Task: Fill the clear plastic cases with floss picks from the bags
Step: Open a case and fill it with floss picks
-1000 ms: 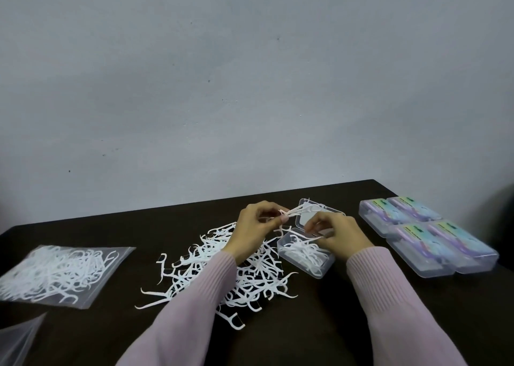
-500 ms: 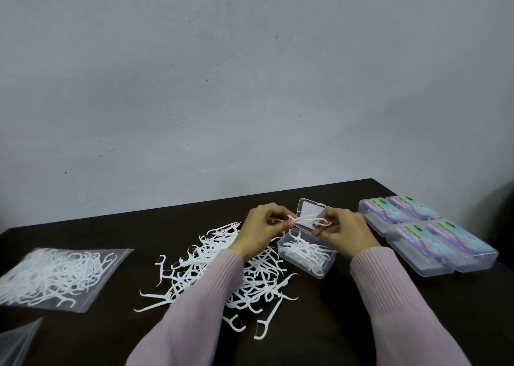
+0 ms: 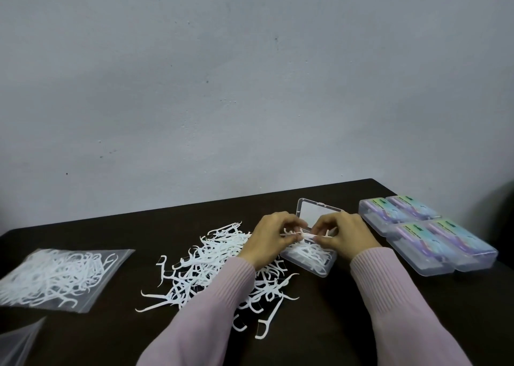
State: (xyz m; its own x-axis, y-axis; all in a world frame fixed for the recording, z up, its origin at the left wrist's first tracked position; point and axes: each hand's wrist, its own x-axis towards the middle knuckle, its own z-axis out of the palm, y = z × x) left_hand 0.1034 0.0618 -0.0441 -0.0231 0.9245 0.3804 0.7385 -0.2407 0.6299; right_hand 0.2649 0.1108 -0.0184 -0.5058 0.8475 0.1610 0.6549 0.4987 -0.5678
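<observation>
An open clear plastic case (image 3: 319, 268) sits on the dark table (image 3: 361, 324) with white floss picks inside and its lid (image 3: 317, 211) raised behind. Just above the case, my left hand (image 3: 271, 237) and my right hand (image 3: 345, 233) together pinch a small bunch of floss picks (image 3: 304, 235) between their fingertips. A loose heap of white floss picks (image 3: 211, 268) lies on the table under and left of my left forearm. A clear bag of floss picks (image 3: 55, 278) lies flat at the far left.
Several closed, filled cases with coloured labels (image 3: 428, 235) stand in a block at the right, close to the table's right edge. Another clear bag corner (image 3: 16, 343) shows at the bottom left. A grey wall runs behind the table.
Both hands have lowered the bunch of picks closer to the open case. A floss pick has dropped onto the table near the front of the heap.
</observation>
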